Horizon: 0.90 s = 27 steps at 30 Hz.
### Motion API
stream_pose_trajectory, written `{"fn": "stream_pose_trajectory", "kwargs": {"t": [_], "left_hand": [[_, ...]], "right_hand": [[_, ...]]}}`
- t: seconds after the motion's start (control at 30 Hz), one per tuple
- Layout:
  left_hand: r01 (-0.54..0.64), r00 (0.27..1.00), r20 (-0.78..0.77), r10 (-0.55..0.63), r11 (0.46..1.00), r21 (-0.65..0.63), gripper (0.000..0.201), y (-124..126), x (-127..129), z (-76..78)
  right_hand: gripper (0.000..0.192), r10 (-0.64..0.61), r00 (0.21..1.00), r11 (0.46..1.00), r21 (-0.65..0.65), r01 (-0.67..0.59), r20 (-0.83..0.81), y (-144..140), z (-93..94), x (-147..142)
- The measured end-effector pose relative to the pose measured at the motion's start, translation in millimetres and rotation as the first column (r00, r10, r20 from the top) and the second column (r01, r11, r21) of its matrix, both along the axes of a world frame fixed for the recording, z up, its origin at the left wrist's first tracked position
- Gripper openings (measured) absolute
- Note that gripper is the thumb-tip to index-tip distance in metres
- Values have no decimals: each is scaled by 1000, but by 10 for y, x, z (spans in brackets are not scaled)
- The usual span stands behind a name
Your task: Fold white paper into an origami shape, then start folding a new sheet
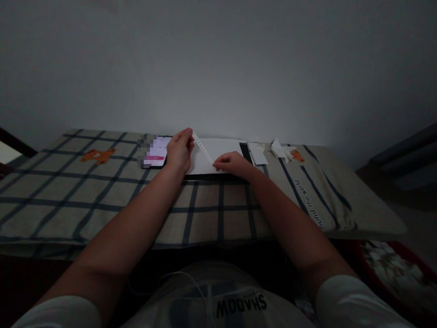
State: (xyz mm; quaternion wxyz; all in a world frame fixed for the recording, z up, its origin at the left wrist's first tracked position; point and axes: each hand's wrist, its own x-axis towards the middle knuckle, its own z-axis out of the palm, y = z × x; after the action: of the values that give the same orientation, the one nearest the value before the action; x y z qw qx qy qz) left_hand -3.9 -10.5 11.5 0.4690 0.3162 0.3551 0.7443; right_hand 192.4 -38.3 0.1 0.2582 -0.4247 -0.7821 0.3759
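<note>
A narrow white strip with a row of small dark marks (203,149) slants between my two hands, above a white sheet (223,148). My left hand (180,148) pinches its upper end, and my right hand (234,164) pinches the lower end. Under the white sheet shows a black edge, with a black band (246,152) at its right side. Just left of my left hand lies a phone (159,150) with a lit screen. What is printed on the strip is too small to read.
A checked cloth (205,218) covers the table, which stands against a pale wall. Right of the sheet lie a white paper piece (258,154) and crumpled white scraps (279,149). Below the table's right end is a red container (362,262) holding whitish scraps. A white cable (186,274) crosses my lap.
</note>
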Motion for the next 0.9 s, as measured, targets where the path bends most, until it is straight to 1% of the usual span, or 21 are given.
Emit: {"fn": "stream_pose_trajectory", "kwargs": {"t": [0.17,0.3,0.43,0.57,0.7,0.77,0.83,0.9], "left_hand": [[-63,997,-34,63,998,-4,19,12,-6,12],[-99,991,-92,102,995,33,24,27,-18,-4],[-156,977,-137,164,985,68,27,34,-13,-19],[-208,962,-159,223,972,105,30,36,9,-24],[-176,962,-189,200,975,135,33,7,44,-19],[-149,961,-212,177,979,139,33,-27,71,-13],[-116,961,-232,149,982,149,32,-66,101,-9],[-75,962,-245,117,982,173,31,-102,128,-5]], "right_hand": [[37,-9,1000,1000,-24,9,-1,-7,-5,12],[38,0,1000,999,-36,0,-6,-16,14,9],[38,4,1000,1000,-27,-4,2,-23,31,-1],[38,36,999,999,-14,-36,6,-30,23,1],[38,72,997,997,-24,-71,23,-31,20,25],[38,52,999,998,-27,-52,8,-22,34,37],[36,10,999,1000,-5,-11,-49,-9,56,42],[33,-35,990,999,33,40,-139,2,79,39]]}}
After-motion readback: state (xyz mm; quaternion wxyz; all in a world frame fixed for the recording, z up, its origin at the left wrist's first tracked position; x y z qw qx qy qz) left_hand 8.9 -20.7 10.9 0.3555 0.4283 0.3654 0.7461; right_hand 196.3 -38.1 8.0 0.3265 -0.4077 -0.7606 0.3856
